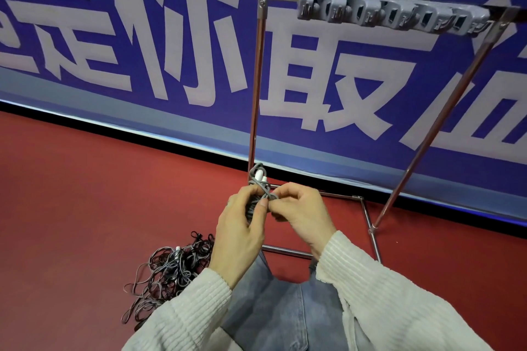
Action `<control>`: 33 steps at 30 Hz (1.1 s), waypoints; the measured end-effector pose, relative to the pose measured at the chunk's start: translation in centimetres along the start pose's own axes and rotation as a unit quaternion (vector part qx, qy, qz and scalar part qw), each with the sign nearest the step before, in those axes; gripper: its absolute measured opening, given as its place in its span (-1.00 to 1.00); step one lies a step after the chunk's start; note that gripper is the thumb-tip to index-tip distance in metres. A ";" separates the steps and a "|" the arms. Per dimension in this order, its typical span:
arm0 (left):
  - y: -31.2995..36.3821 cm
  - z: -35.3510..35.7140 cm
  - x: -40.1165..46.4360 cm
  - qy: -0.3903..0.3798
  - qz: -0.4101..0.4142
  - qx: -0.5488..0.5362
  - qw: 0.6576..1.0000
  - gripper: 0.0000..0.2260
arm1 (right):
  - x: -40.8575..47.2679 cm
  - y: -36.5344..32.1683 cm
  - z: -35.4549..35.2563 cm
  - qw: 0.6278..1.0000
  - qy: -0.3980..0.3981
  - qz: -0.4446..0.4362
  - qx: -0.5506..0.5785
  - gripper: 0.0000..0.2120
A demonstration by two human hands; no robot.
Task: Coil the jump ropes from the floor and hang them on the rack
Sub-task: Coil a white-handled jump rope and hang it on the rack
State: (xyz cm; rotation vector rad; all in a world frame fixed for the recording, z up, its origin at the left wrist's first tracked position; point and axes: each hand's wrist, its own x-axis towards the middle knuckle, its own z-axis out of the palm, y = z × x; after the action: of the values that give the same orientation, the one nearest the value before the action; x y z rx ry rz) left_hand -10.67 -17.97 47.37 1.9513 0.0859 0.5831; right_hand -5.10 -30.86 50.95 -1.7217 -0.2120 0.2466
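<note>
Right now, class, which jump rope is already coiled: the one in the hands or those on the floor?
The grey rope gripped by both hands, left hand and right hand; the floor pile lies loose and tangled.

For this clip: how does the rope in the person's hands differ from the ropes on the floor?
The grey rope bundle is wound into a tight coil, held up by the left hand and right hand; the rope pile lies loose and tangled on the red floor. The bundle is plain grey; the pile mixes grey and black strands. Both show a white handle, and neither hangs on the rack.
</note>
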 end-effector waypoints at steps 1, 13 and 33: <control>0.0 0.0 0.2 0.006 -0.004 -0.006 1.000 -0.85 | 0.0 -0.1 0.0 0.999 0.003 -0.026 -0.022 -0.93; 1.2 -1.0 0.8 -0.009 -0.032 -0.120 0.992 -0.86 | 0.4 -1.0 -0.6 0.989 -0.040 0.011 0.141 -0.90; 1.1 -0.2 0.6 0.028 0.062 0.133 0.989 -0.84 | -0.9 -1.4 0.8 0.998 0.039 -0.009 0.052 -0.92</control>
State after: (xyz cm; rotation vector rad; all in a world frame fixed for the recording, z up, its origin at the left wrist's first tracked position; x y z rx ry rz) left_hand -10.41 -18.11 48.56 2.2115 0.0813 0.7395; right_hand -6.17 -30.15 52.25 -1.6223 -0.1545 0.1731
